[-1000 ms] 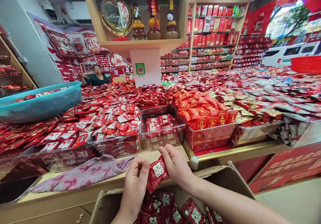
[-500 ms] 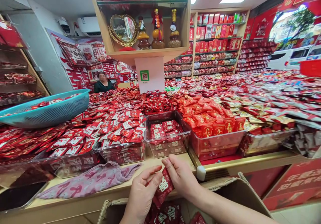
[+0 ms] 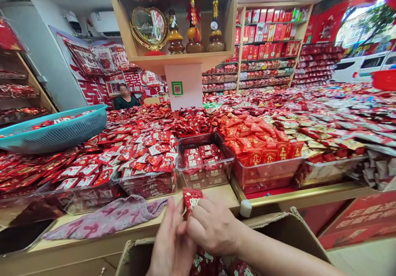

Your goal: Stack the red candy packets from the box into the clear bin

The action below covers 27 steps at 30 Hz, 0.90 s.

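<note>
Red packet (image 3: 191, 196) juts above and beyond the fingers, long axis unclear with its lower end hidden; the nearer right hand (image 3: 214, 224) clasps it, while the left hand's (image 3: 169, 237) grip, alongside, cannot be told.

Bright red, with white characters, is the packet being handled (image 3: 189, 195), and the stacked packets (image 3: 193, 158) beyond it are deeper red with creamy lettering. Beside those, the piled pouches (image 3: 255, 144) go orange-red, stamped in gold. That cloth (image 3: 108, 218) is pale lilac-pink, printed with darker pink shapes. Around me I see a turquoise basket (image 3: 71, 129), amber-and-brown bottles (image 3: 194, 34), a gold-framed mirror (image 3: 149, 26), a green-and-white QR sign (image 3: 177, 88) and someone's dark green top (image 3: 125, 102).
</note>
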{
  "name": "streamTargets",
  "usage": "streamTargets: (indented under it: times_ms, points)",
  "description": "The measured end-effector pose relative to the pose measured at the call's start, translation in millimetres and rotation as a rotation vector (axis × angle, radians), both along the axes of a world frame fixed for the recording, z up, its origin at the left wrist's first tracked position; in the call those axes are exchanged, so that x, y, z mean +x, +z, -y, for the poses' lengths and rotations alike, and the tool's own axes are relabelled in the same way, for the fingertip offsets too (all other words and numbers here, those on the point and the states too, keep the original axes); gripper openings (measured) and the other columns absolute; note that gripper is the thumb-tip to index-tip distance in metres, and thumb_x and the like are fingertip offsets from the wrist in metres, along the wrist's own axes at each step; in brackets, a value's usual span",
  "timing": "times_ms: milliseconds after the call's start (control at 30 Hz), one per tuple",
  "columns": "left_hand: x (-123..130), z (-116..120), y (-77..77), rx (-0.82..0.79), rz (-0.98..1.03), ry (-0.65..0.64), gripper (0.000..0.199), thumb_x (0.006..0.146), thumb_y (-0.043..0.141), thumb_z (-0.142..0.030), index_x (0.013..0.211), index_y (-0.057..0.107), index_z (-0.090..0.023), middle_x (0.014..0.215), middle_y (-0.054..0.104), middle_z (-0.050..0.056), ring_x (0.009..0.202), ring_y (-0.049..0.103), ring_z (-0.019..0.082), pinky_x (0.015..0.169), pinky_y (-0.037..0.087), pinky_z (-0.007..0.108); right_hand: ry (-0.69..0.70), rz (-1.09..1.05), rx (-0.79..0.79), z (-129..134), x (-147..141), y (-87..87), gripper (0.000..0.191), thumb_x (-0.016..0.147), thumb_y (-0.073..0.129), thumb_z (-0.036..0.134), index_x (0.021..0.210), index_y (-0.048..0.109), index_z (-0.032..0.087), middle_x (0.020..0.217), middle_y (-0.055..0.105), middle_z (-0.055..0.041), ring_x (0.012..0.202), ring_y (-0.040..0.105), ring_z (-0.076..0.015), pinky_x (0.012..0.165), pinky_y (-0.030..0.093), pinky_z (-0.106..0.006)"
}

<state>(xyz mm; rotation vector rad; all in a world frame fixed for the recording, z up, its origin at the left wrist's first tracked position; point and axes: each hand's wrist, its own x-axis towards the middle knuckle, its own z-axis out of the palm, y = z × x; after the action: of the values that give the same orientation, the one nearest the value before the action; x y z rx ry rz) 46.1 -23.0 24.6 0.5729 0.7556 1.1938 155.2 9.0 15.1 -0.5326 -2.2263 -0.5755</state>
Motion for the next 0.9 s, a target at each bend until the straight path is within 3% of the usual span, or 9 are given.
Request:
streamTargets:
  times_ms: [67, 133, 267, 367, 433, 500, 633, 800, 900]
  points:
    - [-6, -2, 2.6, -0.056, 0.007, 0.0, 0.03, 0.076, 0.047, -0.041, 0.087, 0.065, -0.02, 0.081, 0.068, 0.004, 0.078, 0.063, 0.018, 0.074, 0.049, 0.03, 0.063, 0.012, -0.052, 2, 0, -2.1, 0.02, 0.081, 0.037, 0.016, 0.063, 0.045, 0.017, 0.057, 0.049, -0.0017, 0.054, 0.041, -0.013, 0.05, 0.025, -0.028]
    - [-10, -6, 2.6, -0.07, 0.036, 0.019, 0.024, 0.077, 0.047, -0.03, 0.089, 0.065, -0.018, 0.081, 0.069, 0.004, 0.081, 0.063, 0.018, 0.077, 0.048, 0.03, 0.066, -0.117, -0.217, 0, 3, -0.9, 0.02, 0.083, 0.037, 0.022, 0.065, 0.045, 0.017, 0.06, 0.05, -0.002, 0.057, 0.044, -0.0129, 0.051, 0.029, -0.027]
    - [-11, -11, 2.2, -0.051, 0.131, 0.041, 0.029, 0.081, 0.041, -0.024, 0.103, 0.06, -0.016, 0.092, 0.069, 0.007, 0.091, 0.061, 0.021, 0.082, 0.046, 0.037, 0.034, -0.607, -0.913, -9, 13, 7.6, 0.016, 0.085, 0.035, 0.031, 0.081, 0.044, 0.018, 0.069, 0.054, -0.001, 0.056, 0.051, -0.0099, 0.052, 0.036, -0.024]
    - [-8, -11, 0.7, -0.009, 0.101, 0.106, 0.033, 0.082, 0.042, -0.027, 0.112, 0.054, -0.019, 0.1, 0.067, 0.007, 0.094, 0.06, 0.022, 0.083, 0.046, 0.037, 0.082, -0.681, -1.304, -12, 16, 8.9, 0.025, 0.08, 0.042, 0.042, 0.084, 0.045, 0.017, 0.073, 0.055, -0.0011, 0.057, 0.052, -0.0096, 0.05, 0.038, -0.022]
    - [-6, -9, -3.1, 0.026, 0.063, 0.151, 0.035, 0.082, 0.045, -0.027, 0.116, 0.05, -0.023, 0.103, 0.065, 0.005, 0.095, 0.059, 0.02, 0.084, 0.046, 0.035, 0.022, -0.613, -1.31, -10, 15, 5.8, 0.033, 0.072, 0.052, 0.048, 0.081, 0.05, 0.016, 0.076, 0.054, -0.0018, 0.06, 0.05, -0.0103, 0.052, 0.038, -0.023]
    - [-3, -6, -8.4, 0.038, 0.038, 0.182, 0.036, 0.081, 0.048, -0.027, 0.116, 0.049, -0.027, 0.105, 0.065, 0.002, 0.095, 0.059, 0.017, 0.084, 0.045, 0.032, -0.001, -0.551, -1.206, -7, 15, 1.9, 0.035, 0.066, 0.059, 0.048, 0.081, 0.054, 0.017, 0.078, 0.053, -0.0014, 0.067, 0.047, -0.0112, 0.058, 0.038, -0.024]
    - [0, -3, -15.1, 0.035, 0.002, 0.204, 0.032, 0.08, 0.05, -0.029, 0.111, 0.052, -0.029, 0.102, 0.065, 0.001, 0.093, 0.058, 0.015, 0.081, 0.046, 0.026, 0.099, -0.518, -1.107, -4, 15, -0.7, 0.025, 0.067, 0.061, 0.041, 0.075, 0.057, 0.018, 0.076, 0.05, -0.0001, 0.075, 0.044, -0.0118, 0.065, 0.037, -0.023]
    - [0, -4, -13.8, 0.121, -0.033, 0.117, 0.028, 0.076, 0.056, -0.021, 0.104, 0.057, -0.027, 0.097, 0.066, -0.001, 0.087, 0.059, 0.012, 0.078, 0.047, 0.022, 0.158, -0.614, -1.123, -4, 16, 1.3, 0.024, 0.068, 0.062, 0.038, 0.074, 0.056, 0.016, 0.079, 0.051, -0.0011, 0.076, 0.044, -0.0118, 0.067, 0.037, -0.023]
    - [1, -5, -15.7, 0.136, 0.018, 0.14, 0.022, 0.078, 0.054, -0.02, 0.099, 0.06, -0.026, 0.092, 0.067, -0.001, 0.083, 0.059, 0.011, 0.079, 0.046, 0.023, 0.201, -0.729, -1.17, 0, 11, -3.2, 0.023, 0.066, 0.063, 0.036, 0.077, 0.056, 0.017, 0.083, 0.052, -0.002, 0.08, 0.046, -0.0131, 0.07, 0.038, -0.025]
